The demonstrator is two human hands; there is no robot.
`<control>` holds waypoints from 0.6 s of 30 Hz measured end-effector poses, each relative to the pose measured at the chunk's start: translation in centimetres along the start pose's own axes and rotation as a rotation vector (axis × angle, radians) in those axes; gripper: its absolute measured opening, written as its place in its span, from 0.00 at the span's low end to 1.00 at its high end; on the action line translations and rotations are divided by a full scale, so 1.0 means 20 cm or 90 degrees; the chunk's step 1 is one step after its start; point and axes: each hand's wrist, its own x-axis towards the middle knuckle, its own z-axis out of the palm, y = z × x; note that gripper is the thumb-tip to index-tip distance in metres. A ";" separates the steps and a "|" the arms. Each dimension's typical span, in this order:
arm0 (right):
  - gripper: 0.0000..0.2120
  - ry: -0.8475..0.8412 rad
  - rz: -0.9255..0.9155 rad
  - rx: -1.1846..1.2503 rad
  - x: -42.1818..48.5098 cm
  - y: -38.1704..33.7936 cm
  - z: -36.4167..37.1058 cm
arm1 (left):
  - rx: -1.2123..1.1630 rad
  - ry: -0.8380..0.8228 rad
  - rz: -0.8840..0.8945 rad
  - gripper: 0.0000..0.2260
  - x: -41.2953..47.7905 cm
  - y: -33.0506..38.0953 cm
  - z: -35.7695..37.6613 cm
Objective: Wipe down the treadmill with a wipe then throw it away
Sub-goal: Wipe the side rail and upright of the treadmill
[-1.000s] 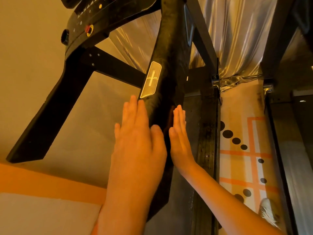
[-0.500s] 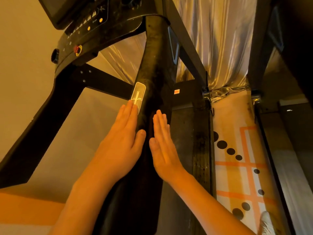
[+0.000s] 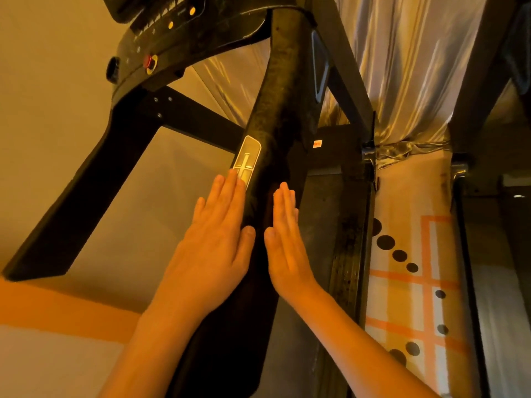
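A black treadmill handrail (image 3: 283, 90) runs from the console (image 3: 178, 38) down toward me. It carries a pale button plate with a plus sign (image 3: 246, 161). My left hand (image 3: 214, 245) lies flat along the rail's left side, fingers straight, fingertips at the plate's lower end. My right hand (image 3: 286, 239) is flat with straight fingers against the rail's right side. I see no wipe in either hand or anywhere else.
The treadmill's other handrail (image 3: 77, 179) slants down at the left. A shiny grey curtain (image 3: 408, 67) hangs behind. A dark side rail (image 3: 349, 254) borders a patterned mat with black dots and orange lines (image 3: 416, 282). A second machine's frame (image 3: 471, 81) stands right.
Both hands have slid up the handrail compared with a second ago, my left fingertips now reaching the plus plate. The view has tilted up slightly.
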 end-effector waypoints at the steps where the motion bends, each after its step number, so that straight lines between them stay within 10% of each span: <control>1: 0.30 -0.005 0.006 -0.001 -0.02 0.03 0.00 | 0.013 -0.007 0.002 0.32 0.00 0.00 0.00; 18: 0.31 0.032 0.036 0.006 -0.04 0.13 0.00 | 0.256 0.101 0.130 0.28 -0.08 -0.06 0.09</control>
